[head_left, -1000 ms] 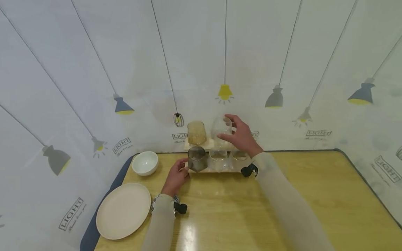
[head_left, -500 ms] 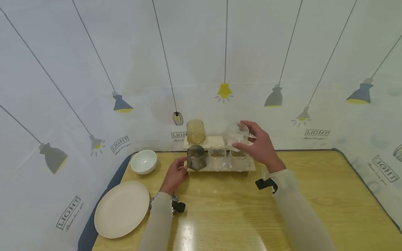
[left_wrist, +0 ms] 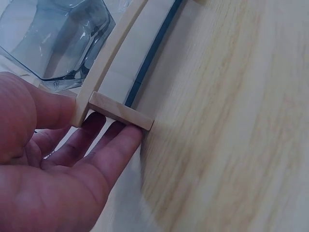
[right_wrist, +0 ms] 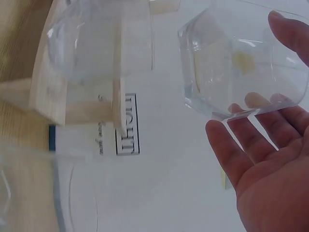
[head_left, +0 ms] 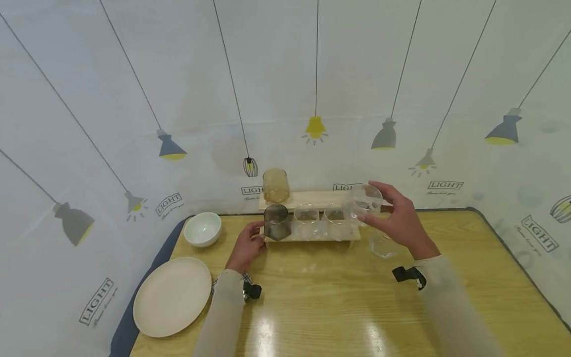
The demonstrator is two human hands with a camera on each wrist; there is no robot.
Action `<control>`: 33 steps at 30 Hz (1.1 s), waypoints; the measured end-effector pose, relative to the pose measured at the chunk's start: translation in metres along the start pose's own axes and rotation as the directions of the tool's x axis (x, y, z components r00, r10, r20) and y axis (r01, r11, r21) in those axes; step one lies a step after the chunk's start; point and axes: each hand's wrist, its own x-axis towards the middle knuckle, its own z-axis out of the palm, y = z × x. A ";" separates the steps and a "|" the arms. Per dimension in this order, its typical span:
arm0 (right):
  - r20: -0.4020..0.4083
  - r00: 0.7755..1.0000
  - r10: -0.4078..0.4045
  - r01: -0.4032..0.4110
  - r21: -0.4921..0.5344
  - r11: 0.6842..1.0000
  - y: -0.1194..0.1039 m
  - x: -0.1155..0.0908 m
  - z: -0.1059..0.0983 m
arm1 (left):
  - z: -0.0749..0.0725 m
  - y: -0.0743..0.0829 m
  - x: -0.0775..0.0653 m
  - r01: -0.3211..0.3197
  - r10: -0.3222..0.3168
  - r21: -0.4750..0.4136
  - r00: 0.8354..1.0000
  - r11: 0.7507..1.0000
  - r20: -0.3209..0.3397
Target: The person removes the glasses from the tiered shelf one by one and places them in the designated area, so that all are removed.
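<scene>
My right hand (head_left: 399, 218) grips a clear drinking glass (right_wrist: 239, 60), thumb on one side and fingers on the other. It holds the glass at the right end of a two-tier wooden rack (head_left: 312, 199). At the rack's left end my left hand (head_left: 245, 248) pinches the wood; in the left wrist view the thumb lies at the shelf end and fingertips touch the leg (left_wrist: 120, 112). The lower tier bears a smoky grey glass (head_left: 277, 224) and two clear glasses (head_left: 306, 227). An amber glass (head_left: 275, 186) stands on the upper tier's left.
Another clear glass (head_left: 382, 245) stands on the wooden table (head_left: 312, 297), right of the rack and below my right hand. On the left are a white bowl (head_left: 202, 229) and a large pale plate (head_left: 172, 297). A wall covering (head_left: 285, 99) printed with lamps rises behind the rack.
My right hand has carried the clear glass from above the upper tier rightward and slightly down to beyond the rack's end. My left hand has stayed at the rack's left end.
</scene>
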 end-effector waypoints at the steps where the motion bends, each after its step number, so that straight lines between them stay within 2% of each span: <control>1: -0.002 1.000 0.003 -0.003 -0.013 1.000 0.002 -0.001 -0.004 | 0.000 0.000 0.001 -0.001 0.001 0.005 1.000 1.000 0.000; 4: -0.013 1.000 0.024 -0.025 -0.044 0.999 0.010 -0.004 -0.013 | 0.000 -0.001 0.005 -0.004 0.004 0.010 1.000 1.000 0.003; 10: -0.029 0.995 0.094 -0.096 -0.054 0.994 0.028 -0.012 -0.028 | -0.005 -0.002 0.008 -0.019 0.020 -0.044 1.000 0.999 0.017; 18: -0.033 0.992 0.125 -0.128 -0.127 0.984 0.052 -0.024 -0.053 | -0.004 -0.001 0.005 -0.028 0.028 -0.025 0.999 0.999 0.017; 25: -0.065 0.975 0.211 -0.218 -0.112 0.970 0.074 -0.038 -0.075 | -0.001 -0.004 0.002 -0.021 0.021 -0.011 1.000 1.000 0.008; 33: -0.090 0.964 0.252 -0.263 -0.150 0.953 0.099 -0.049 -0.095 | -0.001 -0.001 -0.001 -0.016 0.016 -0.023 1.000 1.000 0.014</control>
